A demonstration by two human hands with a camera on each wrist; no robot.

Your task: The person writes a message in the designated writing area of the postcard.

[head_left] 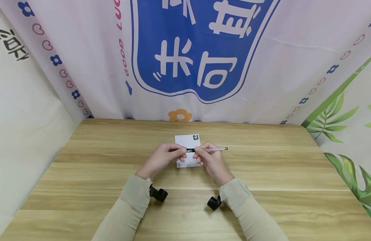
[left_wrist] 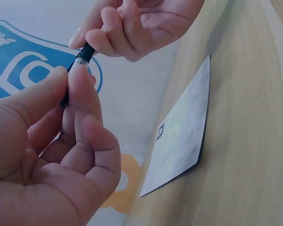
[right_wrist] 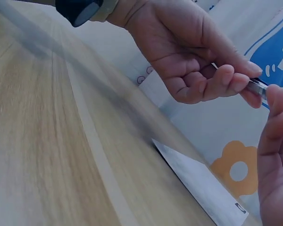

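Both hands hold one slim pen (head_left: 215, 149) with a clear barrel and a black section toward its left end. My left hand (head_left: 165, 155) pinches the left end between thumb and fingers. My right hand (head_left: 211, 162) pinches it farther along, and the clear barrel sticks out to the right past the fingers. Between the fingertips a short black part (left_wrist: 87, 52) shows in the left wrist view; the tip is hidden by the left fingers. Beneath the hands a white sheet of paper (head_left: 185, 139) with a small dark printed square lies on the table.
The wooden table (head_left: 113, 201) reaches back to a printed curtain (head_left: 98, 67) with a blue emblem. Black wrist cameras sit at the left wrist (head_left: 159, 194) and the right wrist (head_left: 214, 203).
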